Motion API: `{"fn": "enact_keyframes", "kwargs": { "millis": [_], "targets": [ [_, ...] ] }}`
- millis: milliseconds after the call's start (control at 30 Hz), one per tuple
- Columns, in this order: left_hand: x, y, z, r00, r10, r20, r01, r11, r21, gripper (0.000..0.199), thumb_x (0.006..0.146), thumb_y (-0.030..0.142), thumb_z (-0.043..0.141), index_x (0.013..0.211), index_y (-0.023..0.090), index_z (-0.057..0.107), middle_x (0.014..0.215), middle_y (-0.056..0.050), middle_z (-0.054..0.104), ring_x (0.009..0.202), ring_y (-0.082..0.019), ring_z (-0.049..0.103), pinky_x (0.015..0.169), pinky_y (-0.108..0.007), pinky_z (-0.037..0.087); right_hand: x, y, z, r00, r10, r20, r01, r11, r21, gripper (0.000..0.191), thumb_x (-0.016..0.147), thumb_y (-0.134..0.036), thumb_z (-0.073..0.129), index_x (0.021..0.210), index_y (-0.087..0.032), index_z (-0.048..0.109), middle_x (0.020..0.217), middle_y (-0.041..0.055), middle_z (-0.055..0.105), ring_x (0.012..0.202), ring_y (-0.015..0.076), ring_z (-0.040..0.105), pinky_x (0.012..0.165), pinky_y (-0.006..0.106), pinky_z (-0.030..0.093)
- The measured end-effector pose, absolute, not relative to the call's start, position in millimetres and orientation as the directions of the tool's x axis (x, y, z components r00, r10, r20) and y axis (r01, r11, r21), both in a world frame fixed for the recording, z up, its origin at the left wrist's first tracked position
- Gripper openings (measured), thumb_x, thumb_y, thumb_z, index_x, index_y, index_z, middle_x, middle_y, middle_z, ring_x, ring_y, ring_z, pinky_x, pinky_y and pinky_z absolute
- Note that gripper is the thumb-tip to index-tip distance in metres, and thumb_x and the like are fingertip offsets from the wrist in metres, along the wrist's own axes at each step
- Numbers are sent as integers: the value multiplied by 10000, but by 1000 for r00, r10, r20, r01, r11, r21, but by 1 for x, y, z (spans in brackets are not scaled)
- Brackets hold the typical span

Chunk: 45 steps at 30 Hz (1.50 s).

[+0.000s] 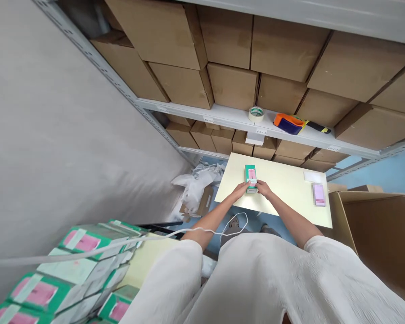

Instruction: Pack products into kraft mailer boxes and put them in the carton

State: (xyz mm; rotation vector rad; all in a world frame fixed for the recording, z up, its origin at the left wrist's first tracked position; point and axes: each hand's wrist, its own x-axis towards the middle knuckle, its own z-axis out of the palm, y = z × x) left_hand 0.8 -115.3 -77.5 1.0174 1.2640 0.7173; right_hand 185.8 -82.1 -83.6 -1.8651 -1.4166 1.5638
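Observation:
A green box with a pink panel (251, 173) lies on the pale yellow table (283, 189), close to its front edge. A whitish strip crosses its middle. My left hand (241, 190) grips the box's left side, with the thumb by the strip. From the right side, my right hand (263, 188) closes on the same box, fingers against its edge. The undersides of both hands are hidden. Farther right on the table lie a phone with a pink-purple screen (319, 194) and a small white pad (312, 177).
Cardboard boxes (283, 49) fill the shelves ahead. Tape (256, 114), an orange-and-blue tool (288, 123) and a box cutter (317, 127) lie on the shelf edge. Green-and-pink boxes (84, 240) are stacked at left, with a white cable (128, 241) above. A large open carton (344, 220) stands right.

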Motion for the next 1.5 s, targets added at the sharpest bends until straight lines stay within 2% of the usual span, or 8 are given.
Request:
{"fn": "enact_keyframes", "kwargs": {
  "millis": [233, 367, 500, 667, 867, 1000, 1267, 1500],
  "targets": [
    [-36, -106, -102, 275, 846, -457, 169, 426, 889, 684, 943, 769, 563, 1201, 180, 795, 1328, -144, 790, 1306, -339, 687, 1180, -451, 478, 151, -95, -101, 7, 757, -654, 392, -604, -694, 436, 832, -296, 567, 1220, -234, 757, 1173, 76, 777, 1058, 213, 719, 808, 301, 610],
    [-46, -102, -117, 223, 832, -509, 191, 474, 859, 650, 947, 736, 582, 1259, 189, 745, 1349, -166, 772, 1282, -329, 693, 1122, -430, 500, 146, -96, -110, 28, 704, -709, 363, -668, -649, 394, 877, -331, 576, 1216, -222, 745, 1196, 94, 773, 1036, 206, 732, 824, 317, 614],
    [-52, -88, -126, 175, 823, -541, 206, 506, 837, 590, 973, 698, 548, 1203, 189, 736, 1314, -164, 774, 1276, -313, 687, 1102, -413, 505, 150, -85, -112, 60, 693, -719, 362, -686, -631, 413, 912, -368, 600, 1261, -202, 745, 1274, 129, 756, 1064, 223, 729, 849, 335, 614],
    [-49, -56, -127, 94, 837, -539, 166, 521, 837, 486, 1019, 565, 482, 1243, 205, 720, 1417, -151, 726, 1344, -292, 657, 1118, -403, 501, 151, -58, -113, 85, 764, -640, 287, -634, -718, 555, 937, -435, 612, 1452, -239, 676, 1459, 128, 691, 1255, 255, 685, 948, 361, 609],
    [-41, -33, -127, 116, 842, -527, 69, 522, 850, 497, 1046, 507, 456, 1382, 210, 670, 1518, -150, 676, 1422, -305, 604, 1172, -443, 470, 144, -34, -119, 52, 783, -619, 195, -616, -763, 632, 1008, -505, 508, 1590, -262, 550, 1604, 105, 593, 1390, 237, 623, 1076, 374, 560],
    [-40, -34, -126, 168, 840, -516, 26, 520, 854, 527, 1061, 530, 459, 1413, 188, 652, 1511, -174, 679, 1433, -330, 597, 1176, -481, 473, 140, -33, -119, 23, 780, -626, 132, -623, -771, 612, 1038, -545, 461, 1571, -259, 556, 1604, 97, 591, 1387, 229, 620, 1082, 371, 560],
    [-44, -31, -113, 208, 855, -475, -44, 493, 869, 647, 1062, 609, 510, 1580, 221, 511, 1639, -151, 571, 1481, -320, 570, 1178, -437, 492, 139, -32, -95, 37, 831, -555, 126, -555, -822, 692, 1015, -533, 551, 1645, -255, 480, 1676, 106, 520, 1474, 255, 559, 1135, 384, 542],
    [-51, -22, -107, 126, 908, -400, -77, 411, 908, 742, 972, 675, 674, 1560, 236, 567, 1600, -175, 595, 1465, -355, 586, 1206, -480, 466, 136, -33, -69, 55, 894, -444, 33, -447, -894, 724, 967, -547, 644, 1637, -315, 502, 1573, 81, 597, 1417, 283, 590, 1144, 445, 540]
  ]
}}
